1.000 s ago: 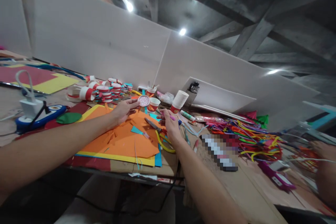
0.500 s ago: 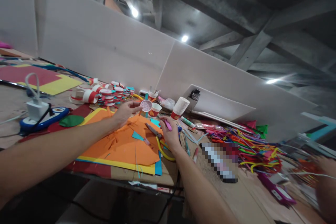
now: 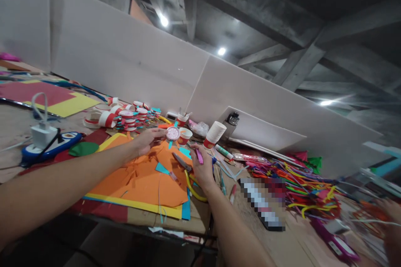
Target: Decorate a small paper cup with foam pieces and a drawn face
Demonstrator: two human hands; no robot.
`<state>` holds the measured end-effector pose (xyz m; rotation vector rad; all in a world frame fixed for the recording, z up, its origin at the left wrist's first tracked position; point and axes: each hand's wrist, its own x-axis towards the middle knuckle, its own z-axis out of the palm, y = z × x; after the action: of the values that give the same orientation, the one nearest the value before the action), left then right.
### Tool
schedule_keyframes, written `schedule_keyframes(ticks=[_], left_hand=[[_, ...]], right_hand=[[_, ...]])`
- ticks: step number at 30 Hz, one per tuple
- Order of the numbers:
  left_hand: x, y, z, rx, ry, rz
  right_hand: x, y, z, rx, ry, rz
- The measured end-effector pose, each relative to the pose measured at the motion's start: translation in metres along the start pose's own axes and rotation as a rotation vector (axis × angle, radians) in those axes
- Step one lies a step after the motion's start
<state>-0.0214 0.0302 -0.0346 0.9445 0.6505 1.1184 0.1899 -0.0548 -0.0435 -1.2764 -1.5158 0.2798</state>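
Note:
My left hand (image 3: 148,139) pinches the edge of a small round cut-off paper cup bottom (image 3: 173,133), its pale speckled face turned toward me. Teal strips stick out above and below it, with bits of orange at its sides. My right hand (image 3: 203,169) is closed around a pink stick-shaped thing (image 3: 199,157), too small to name surely. Just left of that hand lie scissors (image 3: 181,161), on orange paper sheets (image 3: 140,179). A white-and-red paper cup (image 3: 185,136) stands right behind the round piece, and a stack of paper cups (image 3: 215,132) is beyond my right hand.
Cut cup pieces with teal strips (image 3: 128,120) are heaped at the back left. Colourful pipe cleaners (image 3: 297,179) cover the right side. A power strip (image 3: 52,146), a dark bottle (image 3: 232,123) and another person's hand (image 3: 390,208) are around. White panels (image 3: 125,62) close off the back.
The round piece has turned to face me more squarely and sits slightly lower among the things around it. My right hand stays nearby with the pink thing. The view has shifted slightly.

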Motion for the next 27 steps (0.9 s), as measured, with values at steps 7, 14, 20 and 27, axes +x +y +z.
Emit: schedule_keyframes(ticks=[7,14,20,27], left_hand=[[0.000,0.008,0.000,-0.063,-0.002,-0.088],[0.002,0.005,-0.003,0.303,-0.013,0.168],[0.007,0.005,-0.008,0.300,0.049,0.142],[0.019,0.005,-0.022,0.353,0.137,0.189]], right_hand=[[-0.002,0.001,0.001,-0.040,-0.049,-0.025],[-0.002,-0.006,0.001,-0.111,-0.047,-0.136],[-0.001,-0.005,-0.002,-0.152,-0.064,-0.197],[0.000,-0.006,-0.004,-0.189,-0.052,-0.250]])
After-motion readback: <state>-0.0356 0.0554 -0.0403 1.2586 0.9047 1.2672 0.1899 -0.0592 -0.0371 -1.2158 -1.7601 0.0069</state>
